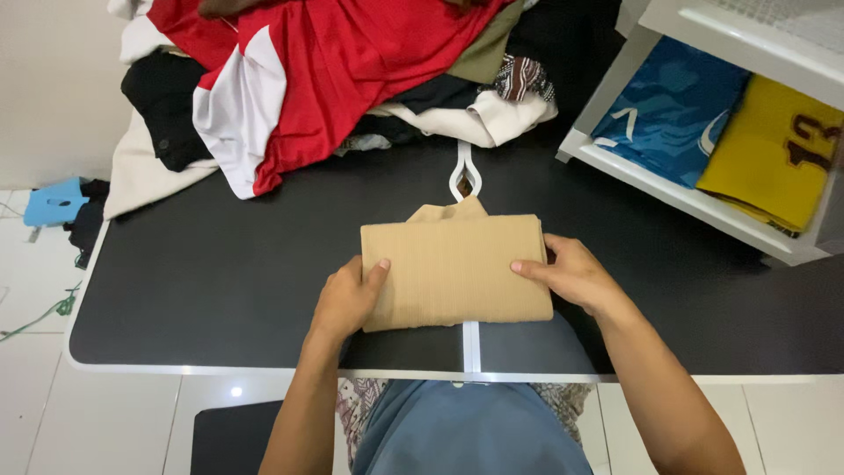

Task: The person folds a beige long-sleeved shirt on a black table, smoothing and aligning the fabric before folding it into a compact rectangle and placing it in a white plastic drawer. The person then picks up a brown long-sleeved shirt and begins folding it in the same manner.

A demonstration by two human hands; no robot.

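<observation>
near the table's front edge my left hand and right hand lie flat, clasping the soft, light folded tan garment by its side edges.

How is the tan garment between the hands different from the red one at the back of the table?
The tan garment is folded into a neat flat rectangle; the red garment lies loose and crumpled on a heap of clothes. The tan one is a single plain colour, while the red one has white panels. The left hand and right hand grip the tan one's sides; nothing touches the red one. Both rest over the black table.
</observation>
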